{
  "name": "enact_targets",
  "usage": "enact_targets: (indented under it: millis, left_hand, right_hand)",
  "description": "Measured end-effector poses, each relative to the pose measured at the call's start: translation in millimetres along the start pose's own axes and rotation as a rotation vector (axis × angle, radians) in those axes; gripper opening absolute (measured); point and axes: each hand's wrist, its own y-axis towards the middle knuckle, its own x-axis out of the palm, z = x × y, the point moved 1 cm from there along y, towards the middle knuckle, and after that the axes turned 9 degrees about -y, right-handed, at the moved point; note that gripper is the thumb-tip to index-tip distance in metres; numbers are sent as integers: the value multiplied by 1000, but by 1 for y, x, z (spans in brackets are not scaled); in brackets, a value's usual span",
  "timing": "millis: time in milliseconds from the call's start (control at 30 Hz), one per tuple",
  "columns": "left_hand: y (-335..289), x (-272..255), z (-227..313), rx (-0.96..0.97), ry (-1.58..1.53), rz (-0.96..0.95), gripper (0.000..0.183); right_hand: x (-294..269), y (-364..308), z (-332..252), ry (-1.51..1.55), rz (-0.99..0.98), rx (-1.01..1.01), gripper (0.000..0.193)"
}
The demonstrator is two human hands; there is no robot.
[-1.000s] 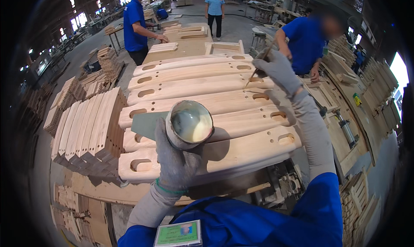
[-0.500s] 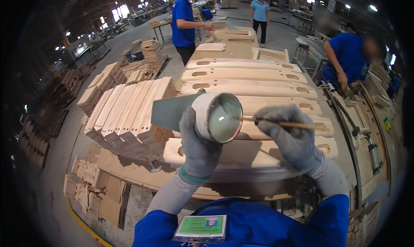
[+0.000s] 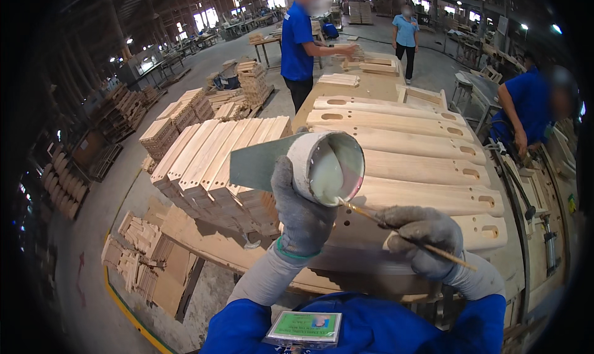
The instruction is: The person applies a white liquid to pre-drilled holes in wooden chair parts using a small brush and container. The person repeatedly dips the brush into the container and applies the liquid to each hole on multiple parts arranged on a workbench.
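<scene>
My left hand (image 3: 301,205), in a grey glove, is wrapped round a white cup (image 3: 301,163) tipped so its mouth faces me. Pale, milky liquid (image 3: 326,174) lies inside it. A flat grey-green plate (image 3: 257,162) sticks out to the left from behind the cup; whether the hand grips it too is hidden. My gloved right hand (image 3: 427,236) pinches a thin wooden brush (image 3: 371,215), its tip at the cup's lower rim. Beneath both hands lie long pale wooden boards (image 3: 421,168) with oval slots and small round holes, side by side on the table.
To the left stands a stack of drilled wooden boards (image 3: 216,156). Below it, wood strips (image 3: 145,243) lie on a low pile. A person in blue (image 3: 298,42) works at the table's far end, another (image 3: 526,103) at a bench on the right. A third person (image 3: 405,38) stands farther back.
The brush tip has come from inside the cup down to its lower rim, and my right hand has dropped lower. The view has turned left, so the scene sits farther right.
</scene>
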Motion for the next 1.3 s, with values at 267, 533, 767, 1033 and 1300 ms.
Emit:
enact_targets:
  millis: [267,533,767,1033,1300]
  left_hand:
    - [20,-7,22,-159,137,-84,55]
    - [59,-35,37,-276,460,-262,35]
    - [86,-75,34,-518,-26,133,44]
    - [77,-77,32,-449,10,153,47]
    - [78,-82,30,-404,-2,164,50]
  right_hand:
    - [8,56,14,340,362,432,20]
    - [-60,165,125,-74,228,494,33]
    - [-62,172,186,-367,21,633,31]
    - [-49,167,205,-403,-35,646,34]
    - [-60,176,218,-487,16,523,37]
